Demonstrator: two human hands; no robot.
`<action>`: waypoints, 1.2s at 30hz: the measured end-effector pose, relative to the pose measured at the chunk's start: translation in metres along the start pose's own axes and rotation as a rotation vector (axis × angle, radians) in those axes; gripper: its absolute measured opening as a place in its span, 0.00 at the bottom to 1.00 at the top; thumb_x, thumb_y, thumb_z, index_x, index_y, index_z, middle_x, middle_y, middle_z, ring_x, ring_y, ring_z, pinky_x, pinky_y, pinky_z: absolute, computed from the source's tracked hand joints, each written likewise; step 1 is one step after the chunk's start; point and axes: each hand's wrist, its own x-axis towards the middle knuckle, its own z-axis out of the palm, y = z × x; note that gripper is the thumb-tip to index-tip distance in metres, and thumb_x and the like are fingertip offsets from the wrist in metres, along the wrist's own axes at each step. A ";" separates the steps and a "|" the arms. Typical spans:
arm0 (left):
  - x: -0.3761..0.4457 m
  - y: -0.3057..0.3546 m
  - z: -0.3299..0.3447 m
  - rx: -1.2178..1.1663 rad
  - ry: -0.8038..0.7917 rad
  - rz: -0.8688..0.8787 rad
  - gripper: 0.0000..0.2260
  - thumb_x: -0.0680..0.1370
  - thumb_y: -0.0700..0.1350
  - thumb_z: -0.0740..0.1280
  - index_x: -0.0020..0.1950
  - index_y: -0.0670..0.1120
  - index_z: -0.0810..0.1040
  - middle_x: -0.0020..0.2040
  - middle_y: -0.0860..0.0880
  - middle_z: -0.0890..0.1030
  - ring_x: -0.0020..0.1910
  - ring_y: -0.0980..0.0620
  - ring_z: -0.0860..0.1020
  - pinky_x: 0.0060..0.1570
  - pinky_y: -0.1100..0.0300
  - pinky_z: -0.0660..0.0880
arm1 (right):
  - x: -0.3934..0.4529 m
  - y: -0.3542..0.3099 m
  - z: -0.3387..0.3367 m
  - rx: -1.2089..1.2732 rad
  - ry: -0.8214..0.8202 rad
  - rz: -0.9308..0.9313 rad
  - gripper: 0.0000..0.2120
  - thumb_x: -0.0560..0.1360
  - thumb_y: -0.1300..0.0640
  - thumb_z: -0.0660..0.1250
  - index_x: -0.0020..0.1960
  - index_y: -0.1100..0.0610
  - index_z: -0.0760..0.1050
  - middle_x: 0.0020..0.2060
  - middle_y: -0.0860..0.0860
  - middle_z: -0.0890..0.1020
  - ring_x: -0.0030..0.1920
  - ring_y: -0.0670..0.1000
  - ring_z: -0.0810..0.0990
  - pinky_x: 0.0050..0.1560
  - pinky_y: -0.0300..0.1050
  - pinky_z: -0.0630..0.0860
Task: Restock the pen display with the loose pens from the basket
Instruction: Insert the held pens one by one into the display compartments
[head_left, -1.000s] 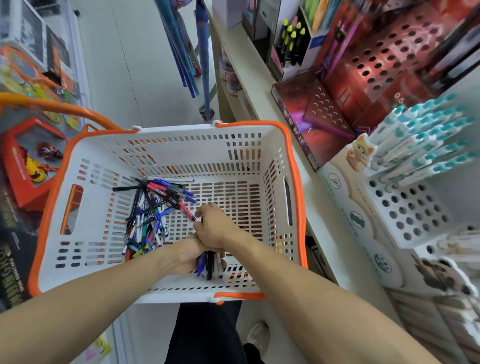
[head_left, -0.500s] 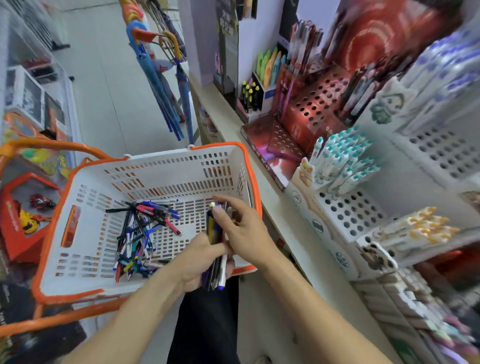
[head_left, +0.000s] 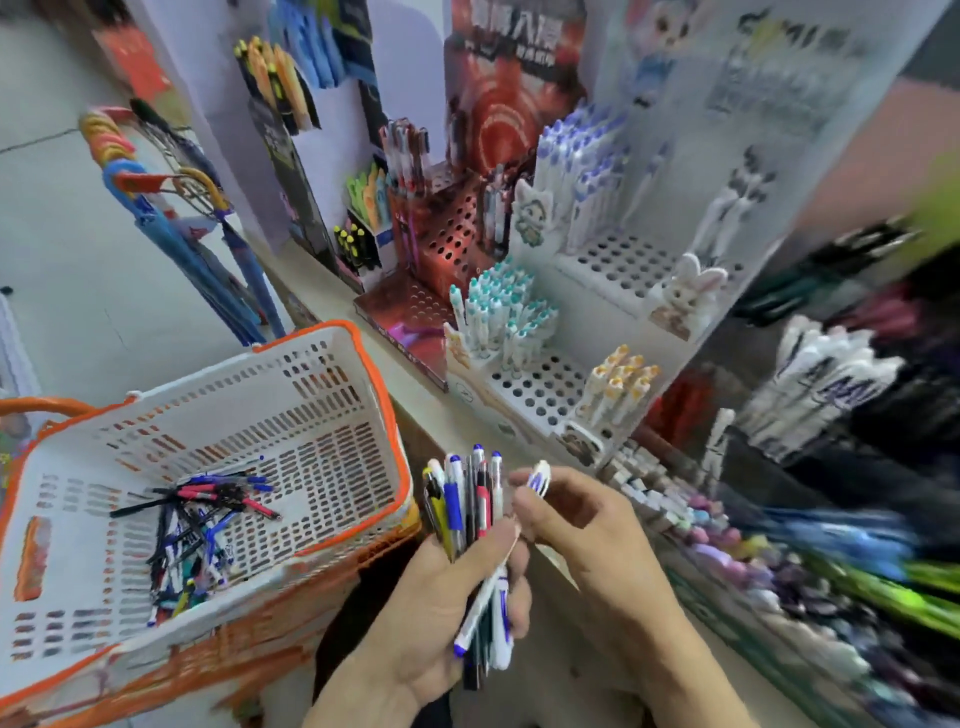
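the left hand (head_left: 441, 597) covers the middle of the pens (head_left: 467, 499) it holds, so you cannot count them. right of the right hand (head_left: 571, 525), the shelf things (head_left: 831, 545) are all blurry. left of the hands, the basket (head_left: 363, 343) is cut off by the edge.

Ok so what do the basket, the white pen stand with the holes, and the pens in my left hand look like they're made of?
Basket: moulded plastic by the look, matte white slotted walls, orange rim.
White pen stand: likely printed card or thin plastic; flat white, punched round holes, cartoon cut-outs. Too blurred to settle.
Pens gripped by the left hand: plastic barrels, slightly glossy; the coloured grip sections may be rubber.
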 end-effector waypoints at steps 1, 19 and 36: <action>-0.001 -0.004 0.006 0.023 -0.016 -0.017 0.11 0.75 0.46 0.73 0.51 0.40 0.78 0.36 0.42 0.74 0.24 0.47 0.71 0.25 0.57 0.70 | -0.008 -0.002 -0.009 0.003 0.027 -0.008 0.12 0.73 0.54 0.73 0.53 0.58 0.84 0.34 0.55 0.83 0.34 0.47 0.80 0.41 0.40 0.79; -0.002 -0.040 0.092 0.256 -0.080 -0.159 0.14 0.76 0.51 0.71 0.37 0.41 0.77 0.31 0.43 0.71 0.23 0.48 0.69 0.26 0.58 0.69 | -0.087 -0.037 -0.096 0.177 0.513 -0.270 0.19 0.70 0.58 0.75 0.61 0.54 0.78 0.49 0.60 0.87 0.43 0.56 0.87 0.40 0.50 0.84; 0.013 -0.045 0.118 0.204 -0.087 -0.166 0.08 0.75 0.44 0.70 0.49 0.42 0.76 0.36 0.46 0.77 0.27 0.49 0.74 0.29 0.57 0.75 | -0.028 -0.058 -0.156 -0.966 0.769 -0.727 0.13 0.75 0.63 0.75 0.59 0.60 0.79 0.46 0.52 0.82 0.41 0.50 0.81 0.45 0.52 0.83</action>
